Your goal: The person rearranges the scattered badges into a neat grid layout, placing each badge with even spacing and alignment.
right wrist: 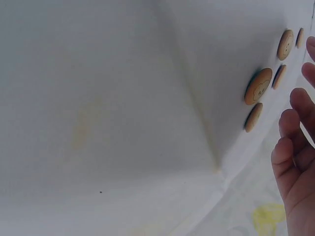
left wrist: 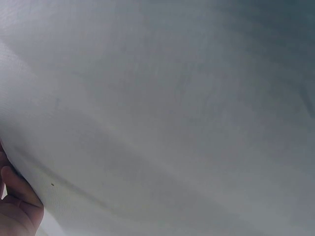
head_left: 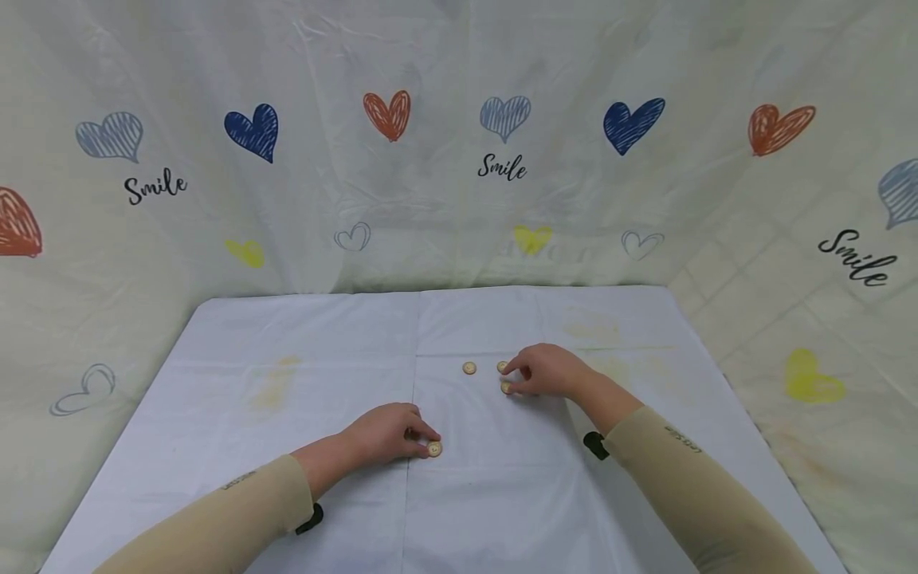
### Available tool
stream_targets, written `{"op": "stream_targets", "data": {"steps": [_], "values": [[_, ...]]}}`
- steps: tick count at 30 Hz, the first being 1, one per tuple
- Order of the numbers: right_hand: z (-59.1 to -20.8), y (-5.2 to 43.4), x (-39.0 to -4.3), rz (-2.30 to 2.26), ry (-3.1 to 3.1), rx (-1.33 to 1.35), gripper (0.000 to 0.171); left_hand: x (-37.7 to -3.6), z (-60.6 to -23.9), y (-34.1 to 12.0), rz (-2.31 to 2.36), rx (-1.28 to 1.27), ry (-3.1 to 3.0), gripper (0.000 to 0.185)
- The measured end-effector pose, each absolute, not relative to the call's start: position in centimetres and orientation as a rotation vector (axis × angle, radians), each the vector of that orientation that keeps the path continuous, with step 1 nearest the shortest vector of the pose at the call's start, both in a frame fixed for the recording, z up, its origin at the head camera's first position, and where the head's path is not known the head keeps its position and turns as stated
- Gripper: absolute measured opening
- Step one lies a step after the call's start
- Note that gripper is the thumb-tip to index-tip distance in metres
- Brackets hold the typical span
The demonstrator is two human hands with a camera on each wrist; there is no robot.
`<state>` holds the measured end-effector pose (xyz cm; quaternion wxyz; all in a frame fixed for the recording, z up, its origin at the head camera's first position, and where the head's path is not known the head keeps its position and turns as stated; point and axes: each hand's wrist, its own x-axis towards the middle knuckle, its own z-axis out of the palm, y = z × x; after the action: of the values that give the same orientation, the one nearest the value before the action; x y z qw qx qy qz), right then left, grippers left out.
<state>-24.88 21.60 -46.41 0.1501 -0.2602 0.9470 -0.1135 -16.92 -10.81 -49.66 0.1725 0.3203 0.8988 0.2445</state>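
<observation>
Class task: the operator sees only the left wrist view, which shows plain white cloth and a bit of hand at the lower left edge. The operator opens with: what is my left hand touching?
Observer: In the head view, the left hand has its fingertips at a wooden button lying flat on the cloth.
Operator: Where is the other hand?
Observer: The right hand is farther up the cloth, with its fingertips at a second button and a third button just behind it.
Operator: Is any button untouched?
Observer: Yes. A lone button lies apart, to the left of the right hand.
</observation>
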Motion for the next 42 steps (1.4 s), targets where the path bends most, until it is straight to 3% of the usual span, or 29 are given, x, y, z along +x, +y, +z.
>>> {"op": "stream_targets", "data": {"steps": [24,42], "values": [[-45.4,27.1,-24.6,-0.498,2.765,-0.632,0.031,-17.8,-48.8,-10.7,0.698,0.916,2.568,0.025],[-48.4,27.1,-23.7,-0.573,2.733,-0.673,0.022,-16.7,-50.1,-10.9,0.731,0.914,2.557,0.024]]}}
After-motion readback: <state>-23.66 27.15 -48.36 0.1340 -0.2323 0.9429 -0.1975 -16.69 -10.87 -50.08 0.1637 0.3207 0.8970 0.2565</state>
